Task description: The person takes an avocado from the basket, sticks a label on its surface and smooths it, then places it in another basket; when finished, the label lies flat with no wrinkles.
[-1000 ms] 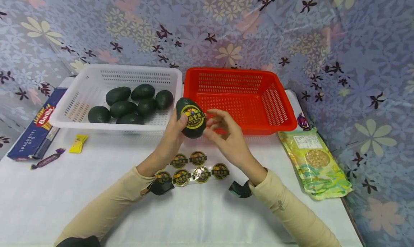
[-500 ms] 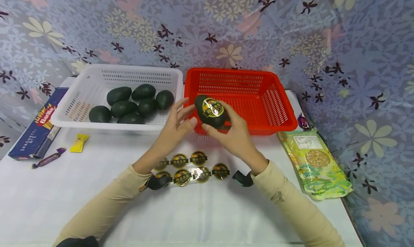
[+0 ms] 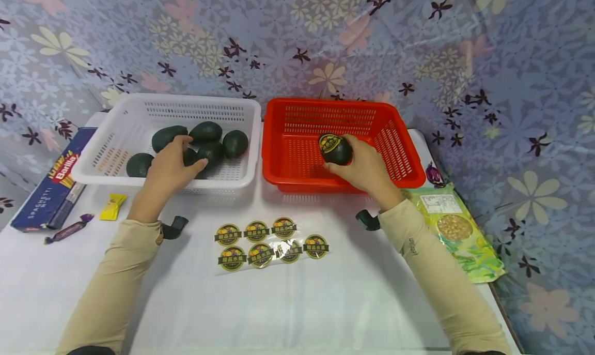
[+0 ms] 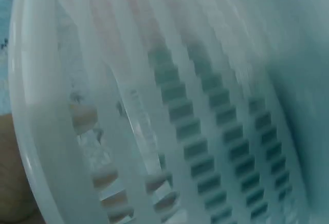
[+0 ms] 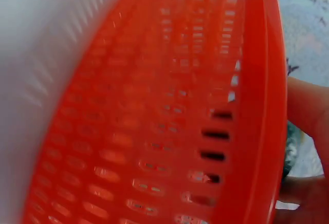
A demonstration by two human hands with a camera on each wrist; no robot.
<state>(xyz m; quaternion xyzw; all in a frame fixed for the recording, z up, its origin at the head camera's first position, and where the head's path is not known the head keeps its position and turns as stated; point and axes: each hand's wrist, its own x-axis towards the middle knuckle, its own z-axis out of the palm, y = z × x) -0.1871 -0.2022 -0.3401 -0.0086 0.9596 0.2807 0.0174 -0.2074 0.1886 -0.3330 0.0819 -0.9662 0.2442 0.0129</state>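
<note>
In the head view my right hand (image 3: 367, 166) holds an avocado (image 3: 341, 152) with a round black-and-gold sticker (image 3: 329, 142) over the red basket (image 3: 297, 181). The right wrist view shows mostly the red basket's wall (image 5: 128, 111), with part of the hand (image 5: 308, 116) and a sliver of the avocado (image 5: 291, 152) beyond its rim. My left hand (image 3: 167, 169) reaches into the white basket (image 3: 223, 182), thumb and fingers spread above an avocado (image 3: 189, 156); whether they touch is unclear. Several bare avocados (image 3: 206, 133) lie there. The white basket's wall (image 4: 139, 95) fills the left wrist view.
A clear sheet of round stickers (image 3: 262, 254) lies on the white-covered table (image 3: 279, 313) in front. At left are a spaghetti box (image 3: 53, 184), a yellow packet (image 3: 112, 206) and a purple-wrapped candy (image 3: 69, 229). A green-yellow bag (image 3: 457, 231) and another purple candy (image 3: 434, 175) are at right.
The stickered avocado passed from my left hand to my right, which carried it rightward over the red basket. My left hand let go and moved left into the white basket.
</note>
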